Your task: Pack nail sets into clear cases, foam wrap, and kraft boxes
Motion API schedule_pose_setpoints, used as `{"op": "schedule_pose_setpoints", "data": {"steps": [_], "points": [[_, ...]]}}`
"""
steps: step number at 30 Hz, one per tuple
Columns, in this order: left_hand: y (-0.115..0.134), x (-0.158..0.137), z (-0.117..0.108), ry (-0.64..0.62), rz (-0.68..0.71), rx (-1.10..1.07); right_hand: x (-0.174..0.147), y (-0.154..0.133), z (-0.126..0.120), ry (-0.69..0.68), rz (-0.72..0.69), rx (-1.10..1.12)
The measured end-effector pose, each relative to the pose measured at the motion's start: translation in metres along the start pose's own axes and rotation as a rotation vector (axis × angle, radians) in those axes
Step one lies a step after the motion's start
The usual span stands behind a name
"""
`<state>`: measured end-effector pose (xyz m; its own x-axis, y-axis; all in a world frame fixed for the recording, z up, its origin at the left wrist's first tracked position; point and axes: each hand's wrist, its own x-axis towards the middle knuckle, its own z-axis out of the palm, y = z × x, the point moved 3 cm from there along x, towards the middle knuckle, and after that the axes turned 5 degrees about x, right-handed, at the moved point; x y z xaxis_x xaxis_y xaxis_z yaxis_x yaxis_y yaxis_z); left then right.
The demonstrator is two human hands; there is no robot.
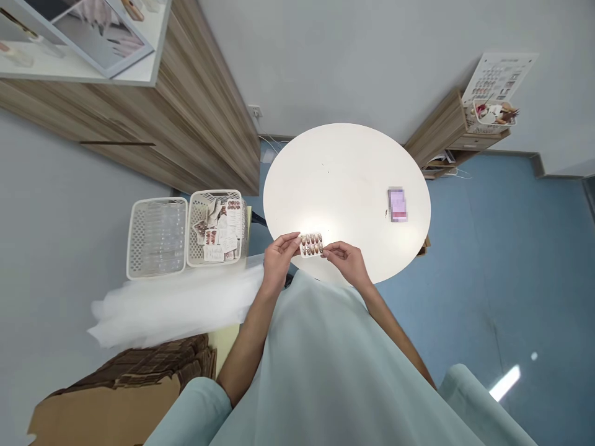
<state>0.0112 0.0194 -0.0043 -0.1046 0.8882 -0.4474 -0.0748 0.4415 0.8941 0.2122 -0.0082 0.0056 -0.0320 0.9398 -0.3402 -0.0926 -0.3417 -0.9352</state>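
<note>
Between my two hands is a small white card of press-on nails, with brown and gold nails set in two rows. My left hand pinches its left edge between thumb and fingers. At the right edge, the fingertips of my right hand are closed on the card too. The card is held over the near edge of a white oval table, its nails facing up. A phone-like item, pixelated and purple, lies on the table's right side.
Left of the table stand a white basket of nail cards and paper slips and a basket of clear plastic cases. White plastic wrap and stacked flat cardboard lie nearer me. A wooden cabinet rises at the back left.
</note>
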Motion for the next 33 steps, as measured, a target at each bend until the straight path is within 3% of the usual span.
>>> {"op": "schedule_pose_setpoints", "data": {"steps": [7, 13, 16, 19, 23, 27, 33], "points": [[-0.002, -0.002, -0.006, -0.073, -0.022, -0.099, -0.003, 0.01, 0.011, 0.042, 0.019, 0.105], [-0.003, -0.012, -0.001, -0.429, -0.144, -0.285, -0.006, 0.007, 0.016, -0.078, 0.117, 0.148], [-0.004, -0.018, 0.002, -0.499, -0.158, -0.337, -0.006, 0.007, 0.019, -0.121, 0.139, 0.161], [-0.005, -0.021, 0.003, -0.465, -0.131, -0.349, -0.007, 0.006, 0.022, -0.089, 0.114, 0.098], [-0.007, -0.019, -0.002, -0.327, -0.076, -0.267, -0.015, -0.006, 0.025, 0.061, -0.029, -0.176], [-0.009, -0.018, -0.006, -0.203, -0.021, -0.176, -0.024, -0.014, 0.036, 0.025, -0.101, -0.341], [-0.01, -0.019, -0.008, -0.146, 0.013, -0.121, -0.024, -0.012, 0.045, 0.041, -0.191, -0.427]]}}
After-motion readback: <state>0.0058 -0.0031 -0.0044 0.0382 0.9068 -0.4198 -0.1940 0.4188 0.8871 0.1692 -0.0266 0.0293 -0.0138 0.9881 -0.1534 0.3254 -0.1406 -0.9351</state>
